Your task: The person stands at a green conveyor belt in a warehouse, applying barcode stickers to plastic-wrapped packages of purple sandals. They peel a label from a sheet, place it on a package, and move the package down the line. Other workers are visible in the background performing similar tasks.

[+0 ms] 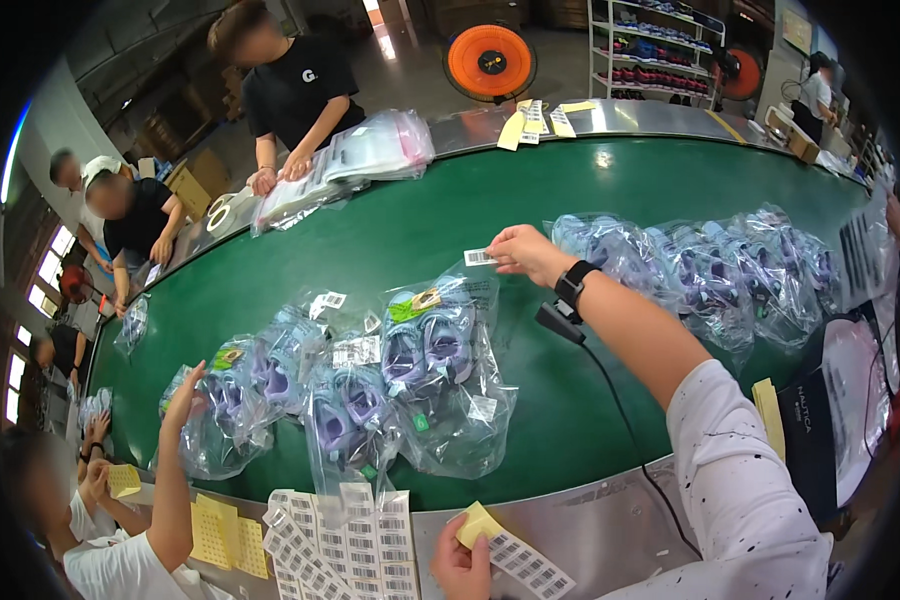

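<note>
My right hand (pixel 532 254), with a black watch on the wrist, pinches a small white barcode sticker (pixel 479 257) over the green belt. Below it lies a clear plastic bag of light blue and purple shoes (pixel 443 340) bearing a green and yellow tag. At the belt's near edge my left hand (pixel 460 566) grips a label sheet (pixel 530 566) with rows of barcodes and a curled yellow backing. Another bagged pair (pixel 342 405), with a white label on its bag, sits just left of the first.
More bagged shoes (pixel 705 265) line the right of the green belt (pixel 350 250). A black scanner (pixel 560 322) trails its cable near my right forearm. Barcode sheets (pixel 345 545) lie on the near metal ledge. A co-worker's raised hand (pixel 182 395) is at left; another person handles plastic bags (pixel 370 160) opposite.
</note>
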Demonstrator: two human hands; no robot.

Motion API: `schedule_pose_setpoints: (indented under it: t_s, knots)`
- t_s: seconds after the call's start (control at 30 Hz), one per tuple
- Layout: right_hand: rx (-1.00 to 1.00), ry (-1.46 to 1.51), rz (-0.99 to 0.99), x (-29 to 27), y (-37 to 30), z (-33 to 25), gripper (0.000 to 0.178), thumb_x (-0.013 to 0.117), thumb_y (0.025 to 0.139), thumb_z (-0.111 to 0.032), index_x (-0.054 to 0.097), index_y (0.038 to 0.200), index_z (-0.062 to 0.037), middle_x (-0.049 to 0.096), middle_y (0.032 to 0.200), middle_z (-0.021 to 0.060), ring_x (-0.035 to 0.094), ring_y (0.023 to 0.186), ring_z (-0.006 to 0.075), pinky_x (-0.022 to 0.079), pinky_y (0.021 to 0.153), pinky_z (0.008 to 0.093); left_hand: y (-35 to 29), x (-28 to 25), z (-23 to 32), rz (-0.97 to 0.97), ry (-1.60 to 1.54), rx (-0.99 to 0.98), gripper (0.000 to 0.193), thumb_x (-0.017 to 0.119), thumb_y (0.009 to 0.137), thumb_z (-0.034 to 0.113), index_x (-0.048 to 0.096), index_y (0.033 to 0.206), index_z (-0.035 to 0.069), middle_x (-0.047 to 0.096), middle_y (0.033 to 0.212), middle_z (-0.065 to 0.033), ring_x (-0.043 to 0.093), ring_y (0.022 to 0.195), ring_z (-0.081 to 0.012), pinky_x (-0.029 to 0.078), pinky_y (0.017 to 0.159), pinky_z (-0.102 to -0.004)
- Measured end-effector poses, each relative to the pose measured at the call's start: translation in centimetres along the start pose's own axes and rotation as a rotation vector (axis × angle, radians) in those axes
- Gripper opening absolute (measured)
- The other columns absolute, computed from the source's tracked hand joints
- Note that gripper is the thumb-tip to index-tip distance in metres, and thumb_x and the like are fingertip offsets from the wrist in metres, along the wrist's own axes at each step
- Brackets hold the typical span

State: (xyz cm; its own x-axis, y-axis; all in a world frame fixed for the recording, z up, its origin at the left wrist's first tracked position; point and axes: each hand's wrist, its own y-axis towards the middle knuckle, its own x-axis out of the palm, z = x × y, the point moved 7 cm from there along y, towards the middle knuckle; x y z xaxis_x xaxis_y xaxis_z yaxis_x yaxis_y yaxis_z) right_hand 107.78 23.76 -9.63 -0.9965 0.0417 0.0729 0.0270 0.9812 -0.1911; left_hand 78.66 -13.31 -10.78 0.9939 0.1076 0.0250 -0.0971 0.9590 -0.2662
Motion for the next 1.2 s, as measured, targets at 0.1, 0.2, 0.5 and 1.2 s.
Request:
schedule_pose_setpoints:
  t_s: [0.1, 0.2, 0.5, 1.2]
  knots:
    - [0.010, 0.021, 0.069, 0.5, 0.3, 1.3, 0.018, 0.071, 0.077, -0.008, 0.059, 0.090, -0.0033, 0.064, 0.082, 0.0074, 0.063, 0.067, 0.0171, 0.051, 0.058, 0.0286, -0.2, 0.4, 0.0, -0.011, 0.028, -0.034, 0.035, 0.056, 0.093, 0.005, 0.050, 0.127, 0.000, 0.060, 0.105, -0.0079, 0.058, 0.087, -0.0125, 0.047, 0.075, -0.0250]
    - [-0.037, -0.069, 0.143, 0.2, 0.8, 1.8, 0.026, 0.068, 0.073, 0.001, 0.058, 0.097, 0.0000, 0.064, 0.078, 0.0101, 0.063, 0.060, 0.0186, 0.051, 0.049, 0.0289, -0.3, 1.0, 0.1, -0.032, 0.046, -0.047, 0.035, 0.056, 0.093, 0.004, 0.050, 0.127, 0.000, 0.060, 0.103, -0.0072, 0.057, 0.086, -0.0120, 0.047, 0.073, -0.0242]
    - [-0.522, -0.877, 0.281, -2.4, -5.3, -8.4, 0.057, 0.071, 0.073, -0.022, 0.055, 0.124, -0.0025, 0.065, 0.102, 0.0244, 0.062, 0.099, 0.0371, 0.050, 0.086, 0.0419, -0.6, 0.9, -0.7, 0.020, 0.039, 0.074, 0.040, 0.054, 0.088, -0.005, 0.044, 0.127, -0.004, 0.062, 0.108, -0.0161, 0.063, 0.093, -0.0167, 0.051, 0.079, -0.0265]
    - [-0.826, -0.756, -0.379, 8.2, -31.9, -3.3, 0.022, 0.065, 0.080, -0.020, 0.063, 0.093, -0.0021, 0.059, 0.094, 0.0150, 0.057, 0.092, 0.0320, 0.045, 0.080, 0.0425, -2.6, 3.3, 2.7, 0.039, 0.064, 0.088, 0.019, 0.063, 0.085, -0.003, 0.062, 0.103, -0.005, 0.067, 0.083, -0.0083, 0.061, 0.073, -0.0078, 0.046, 0.065, -0.0179]
